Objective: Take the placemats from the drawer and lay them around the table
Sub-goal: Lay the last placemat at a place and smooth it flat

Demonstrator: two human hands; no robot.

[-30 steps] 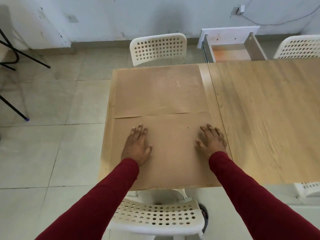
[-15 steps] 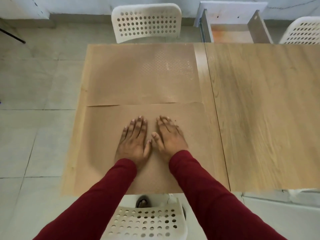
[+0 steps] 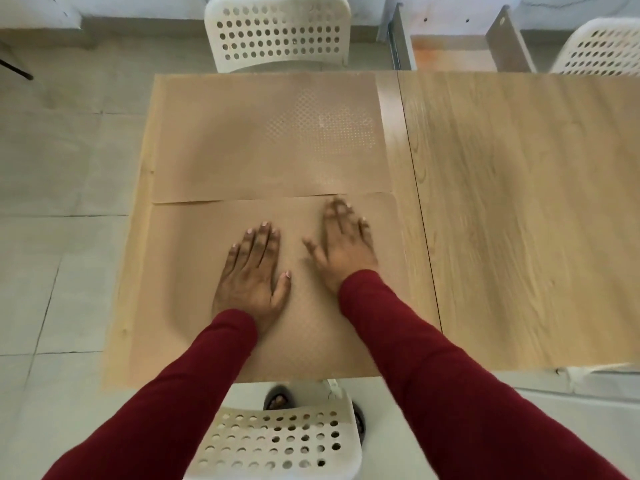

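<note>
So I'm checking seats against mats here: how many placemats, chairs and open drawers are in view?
Placemats: 2, far and near
Chairs: 3, far, far right, near
Open drawers: 1
Total: 6

The right hand [image 3: 341,249] has slid from beside the left hand [image 3: 252,275] toward 2 o'clock across the near mat [image 3: 194,271], blurred.
</note>
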